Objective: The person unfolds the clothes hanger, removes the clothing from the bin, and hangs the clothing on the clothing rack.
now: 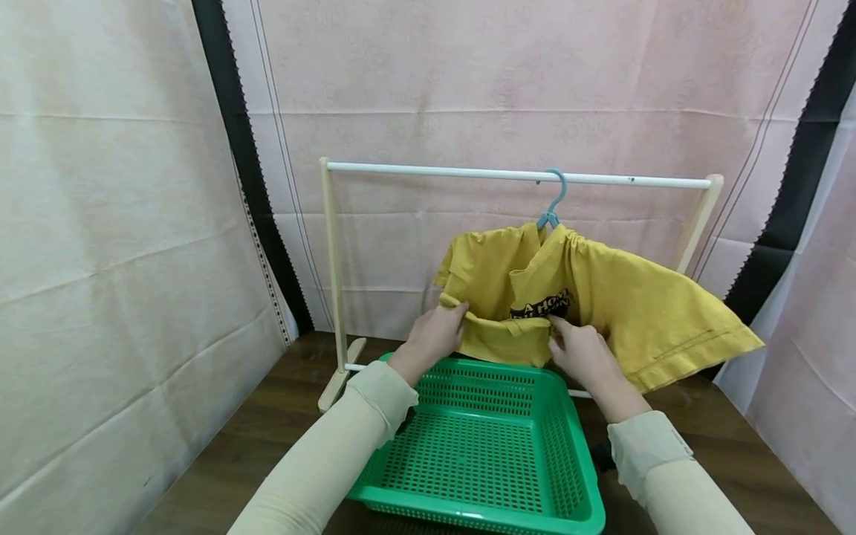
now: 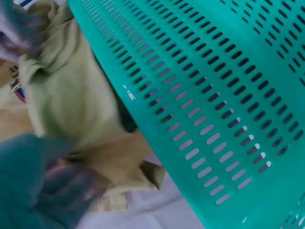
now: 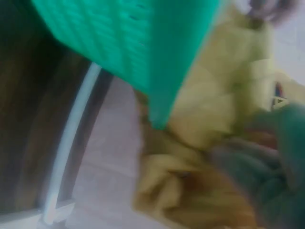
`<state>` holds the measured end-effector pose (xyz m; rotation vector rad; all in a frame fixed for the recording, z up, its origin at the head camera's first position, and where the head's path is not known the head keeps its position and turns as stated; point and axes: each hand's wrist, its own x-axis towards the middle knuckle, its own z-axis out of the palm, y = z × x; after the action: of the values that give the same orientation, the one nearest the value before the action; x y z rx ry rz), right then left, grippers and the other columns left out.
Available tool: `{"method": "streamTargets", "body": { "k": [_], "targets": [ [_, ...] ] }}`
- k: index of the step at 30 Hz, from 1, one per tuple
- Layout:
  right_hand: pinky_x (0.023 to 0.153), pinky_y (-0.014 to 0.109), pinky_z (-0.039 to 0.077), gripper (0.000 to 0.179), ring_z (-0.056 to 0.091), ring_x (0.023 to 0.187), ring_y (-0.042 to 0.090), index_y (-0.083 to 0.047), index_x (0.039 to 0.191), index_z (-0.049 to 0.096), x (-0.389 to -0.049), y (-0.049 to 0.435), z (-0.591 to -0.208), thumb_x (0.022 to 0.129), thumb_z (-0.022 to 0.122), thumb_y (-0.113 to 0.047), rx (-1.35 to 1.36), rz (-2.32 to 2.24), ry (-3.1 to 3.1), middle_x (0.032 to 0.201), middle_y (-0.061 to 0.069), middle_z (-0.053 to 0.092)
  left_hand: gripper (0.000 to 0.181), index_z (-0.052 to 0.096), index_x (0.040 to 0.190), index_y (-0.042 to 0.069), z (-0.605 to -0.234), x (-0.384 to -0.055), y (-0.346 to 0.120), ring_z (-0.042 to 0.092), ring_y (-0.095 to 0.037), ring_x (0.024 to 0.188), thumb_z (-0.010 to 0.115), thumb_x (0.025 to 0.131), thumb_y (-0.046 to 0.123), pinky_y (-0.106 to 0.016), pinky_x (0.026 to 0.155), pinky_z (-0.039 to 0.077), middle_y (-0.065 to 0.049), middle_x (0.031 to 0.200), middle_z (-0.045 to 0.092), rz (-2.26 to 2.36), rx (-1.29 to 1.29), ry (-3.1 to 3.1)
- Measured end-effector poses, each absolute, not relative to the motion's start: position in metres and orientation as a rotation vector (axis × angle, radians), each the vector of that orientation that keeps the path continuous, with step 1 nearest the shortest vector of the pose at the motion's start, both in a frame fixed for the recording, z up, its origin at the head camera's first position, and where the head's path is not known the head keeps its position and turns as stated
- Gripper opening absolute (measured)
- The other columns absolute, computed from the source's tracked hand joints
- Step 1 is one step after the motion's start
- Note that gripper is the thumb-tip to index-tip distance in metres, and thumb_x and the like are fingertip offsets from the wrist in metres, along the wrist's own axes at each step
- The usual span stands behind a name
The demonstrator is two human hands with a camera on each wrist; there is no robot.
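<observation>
A yellow T-shirt (image 1: 618,297) with black lettering hangs on a light blue hanger (image 1: 554,197), hooked over the white rail of a small rack. My left hand (image 1: 436,332) pinches the shirt's lower edge on the left, and my right hand (image 1: 585,353) pinches the same edge near the lettering. Between them the hem is bunched upward in a fold. The right side of the shirt spreads out sideways. In the left wrist view the left hand (image 2: 52,186) is blurred against the cloth; the right hand (image 3: 262,167) is blurred in its own view too.
A green perforated basket (image 1: 582,475) stands on the dark wooden table (image 1: 261,446), just below the hands. The clothes rack (image 1: 428,171) has cream side posts and a low bar behind the basket. Pale cloth walls (image 1: 134,223) surround the table.
</observation>
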<state>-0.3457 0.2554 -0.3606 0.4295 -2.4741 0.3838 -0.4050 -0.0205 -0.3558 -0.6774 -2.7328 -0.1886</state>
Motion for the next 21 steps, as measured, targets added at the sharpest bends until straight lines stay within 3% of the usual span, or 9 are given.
{"method": "streamTargets", "body": {
  "k": [3, 6, 9, 12, 17, 21],
  "targets": [
    [0.041, 0.037, 0.039, 0.043, 0.042, 0.038, 0.017, 0.004, 0.137, 0.055, -0.342, 0.255, -0.358, 0.099, 0.058, -0.017, 0.391, 0.386, -2.662, 0.049, 0.001, 0.043, 0.057, 0.042, 0.154, 0.021, -0.357, -0.405, -0.024, 0.064, -0.021, 0.075, 0.059, 0.101, 0.037, -0.04, 0.062, 0.053, -0.003, 0.092, 0.069, -0.093, -0.664, -2.894],
    [0.047, 0.037, 0.043, 0.041, 0.048, 0.043, 0.016, 0.005, 0.133, 0.058, -0.341, 0.257, -0.357, 0.1, 0.056, -0.021, 0.397, 0.39, -2.715, 0.055, 0.0, 0.049, 0.049, 0.054, 0.143, 0.022, -0.359, -0.404, -0.03, 0.065, -0.022, 0.082, 0.061, 0.099, 0.043, -0.043, 0.065, 0.054, -0.001, 0.097, 0.068, -0.026, -0.668, -2.947],
    [0.047, 0.034, 0.042, 0.039, 0.047, 0.043, 0.014, 0.004, 0.128, 0.061, -0.341, 0.258, -0.359, 0.101, 0.056, -0.023, 0.412, 0.41, -2.741, 0.057, -0.001, 0.051, 0.031, 0.064, 0.121, 0.022, -0.36, -0.404, -0.035, 0.064, -0.021, 0.078, 0.061, 0.1, 0.044, -0.042, 0.064, 0.054, -0.001, 0.088, 0.064, -0.021, -0.683, -2.947],
    [0.047, 0.033, 0.042, 0.037, 0.048, 0.044, 0.013, 0.003, 0.127, 0.062, -0.342, 0.259, -0.361, 0.102, 0.057, -0.024, 0.425, 0.398, -2.765, 0.061, 0.0, 0.055, 0.025, 0.064, 0.11, 0.022, -0.359, -0.403, -0.037, 0.061, -0.019, 0.071, 0.061, 0.099, 0.044, -0.042, 0.063, 0.053, 0.0, 0.078, 0.059, -0.005, -0.701, -2.948],
    [0.05, 0.035, 0.047, 0.037, 0.056, 0.052, 0.015, 0.004, 0.124, 0.064, -0.338, 0.255, -0.361, 0.101, 0.059, -0.025, 0.492, 0.319, -2.762, 0.073, 0.006, 0.066, 0.022, 0.067, 0.106, 0.022, -0.351, -0.4, -0.039, 0.061, -0.02, 0.073, 0.06, 0.1, 0.042, -0.044, 0.066, 0.054, 0.0, 0.079, 0.059, 0.04, -0.71, -2.942],
    [0.067, 0.046, 0.057, 0.04, 0.07, 0.078, 0.029, 0.005, 0.124, 0.064, -0.328, 0.247, -0.359, 0.101, 0.061, -0.028, 0.567, 0.235, -2.7, 0.099, 0.018, 0.072, 0.025, 0.067, 0.111, 0.022, -0.342, -0.393, -0.043, 0.064, -0.021, 0.081, 0.059, 0.101, 0.044, -0.047, 0.072, 0.055, 0.0, 0.085, 0.063, 0.059, -0.712, -2.933]
  ]
}}
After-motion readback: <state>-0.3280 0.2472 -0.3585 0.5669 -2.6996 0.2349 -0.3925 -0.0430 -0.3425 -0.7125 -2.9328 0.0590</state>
